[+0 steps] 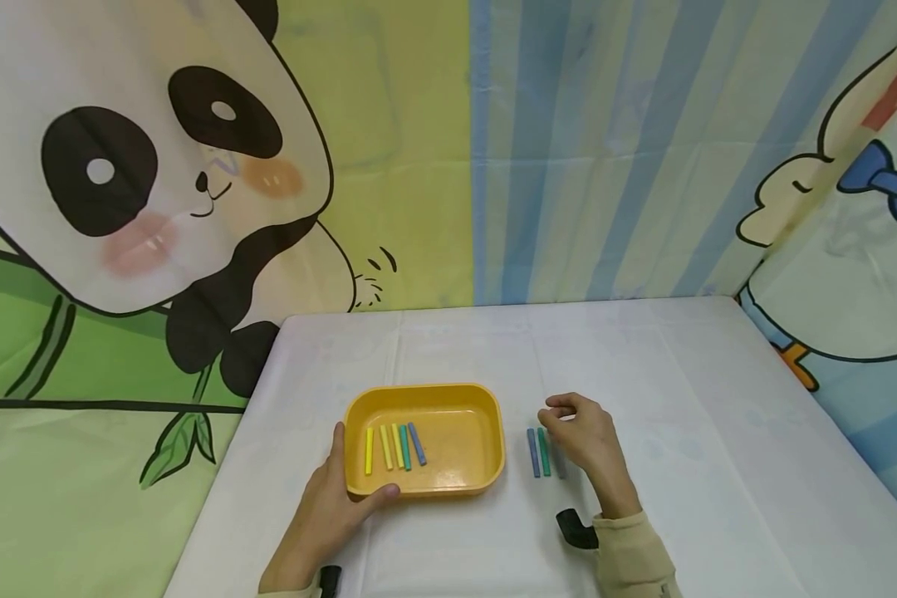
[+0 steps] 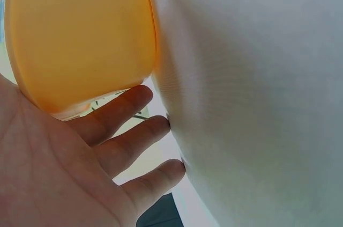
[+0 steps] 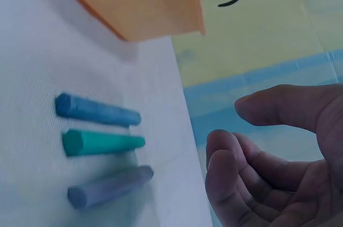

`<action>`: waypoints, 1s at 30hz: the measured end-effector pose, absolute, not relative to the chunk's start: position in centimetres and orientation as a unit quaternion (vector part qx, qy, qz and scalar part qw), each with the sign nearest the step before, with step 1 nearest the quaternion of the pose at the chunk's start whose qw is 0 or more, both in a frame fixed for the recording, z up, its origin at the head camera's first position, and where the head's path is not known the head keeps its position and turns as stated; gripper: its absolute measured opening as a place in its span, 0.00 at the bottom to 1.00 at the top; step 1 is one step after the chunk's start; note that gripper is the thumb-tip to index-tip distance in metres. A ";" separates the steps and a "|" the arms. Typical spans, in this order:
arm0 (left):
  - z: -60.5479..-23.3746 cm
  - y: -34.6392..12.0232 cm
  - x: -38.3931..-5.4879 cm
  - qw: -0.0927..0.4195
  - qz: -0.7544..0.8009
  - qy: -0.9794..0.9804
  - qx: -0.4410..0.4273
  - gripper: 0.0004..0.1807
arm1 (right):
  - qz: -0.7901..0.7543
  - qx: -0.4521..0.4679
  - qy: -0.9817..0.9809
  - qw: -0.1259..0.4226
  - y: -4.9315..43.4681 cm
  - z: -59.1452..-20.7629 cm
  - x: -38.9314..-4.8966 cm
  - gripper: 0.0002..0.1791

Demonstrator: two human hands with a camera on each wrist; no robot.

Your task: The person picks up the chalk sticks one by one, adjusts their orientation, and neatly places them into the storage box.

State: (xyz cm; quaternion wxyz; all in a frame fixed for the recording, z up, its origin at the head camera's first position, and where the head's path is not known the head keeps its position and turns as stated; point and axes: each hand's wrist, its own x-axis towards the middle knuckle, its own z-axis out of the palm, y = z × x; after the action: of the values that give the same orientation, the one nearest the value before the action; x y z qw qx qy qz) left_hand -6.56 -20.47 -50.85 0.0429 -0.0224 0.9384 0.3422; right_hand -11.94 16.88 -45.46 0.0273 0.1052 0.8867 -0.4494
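A yellow tray (image 1: pixel 459 477) stands on the white table, with several chalk sticks lying side by side in its left half: yellow ones (image 1: pixel 385 447), a green one (image 1: pixel 404 448) and a blue one (image 1: pixel 417 444). My left hand (image 1: pixel 332 498) holds the tray's near left corner, thumb by the front rim; in the left wrist view its other fingers (image 2: pixel 134 154) spread against the table. Right of the tray lie a blue chalk stick (image 3: pixel 96 110), a green chalk stick (image 3: pixel 102 143) and a greyish-purple chalk stick (image 3: pixel 110 187). Above them hovers my right hand (image 1: pixel 583 432), fingers bent, thumb apart, holding nothing.
The white cloth-covered table (image 1: pixel 688 399) reaches back to a printed curtain (image 1: pixel 389 149) with a panda and stripes. A black strap end (image 1: pixel 576 529) sticks out by the right wrist, and another black piece (image 1: pixel 330 580) shows by the left wrist.
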 end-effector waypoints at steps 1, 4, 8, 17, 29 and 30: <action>-50.9 -20.5 -6.6 0.043 0.342 0.939 -0.023 0.73 | -0.448 0.109 0.887 0.029 17.1 -45.6 -11.8 0.20; -50.9 -20.5 -6.5 0.040 0.341 0.939 -0.021 0.73 | -0.445 0.112 0.888 0.031 17.8 -45.9 -11.5 0.20; -50.9 -20.5 -6.5 0.038 0.340 0.939 -0.020 0.73 | -0.434 0.113 0.893 0.034 18.5 -46.5 -11.1 0.21; -50.8 -20.4 -6.5 0.047 0.339 0.939 -0.025 0.73 | -0.413 0.123 0.901 0.049 19.4 -48.0 -10.8 0.20; -50.9 -20.5 -6.5 0.046 0.340 0.939 -0.027 0.73 | -0.398 0.115 0.908 0.056 19.0 -48.8 -10.9 0.18; -50.9 -20.5 -6.6 0.049 0.338 0.939 -0.031 0.73 | -0.396 0.115 0.909 0.055 19.0 -48.8 -10.9 0.18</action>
State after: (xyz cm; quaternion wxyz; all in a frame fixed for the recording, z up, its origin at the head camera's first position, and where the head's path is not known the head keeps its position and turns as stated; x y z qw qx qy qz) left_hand -6.57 -20.48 -50.86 0.0489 -0.0306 0.9393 0.3383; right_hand -10.91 18.95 -48.79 0.0552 0.1149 0.9092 -0.3963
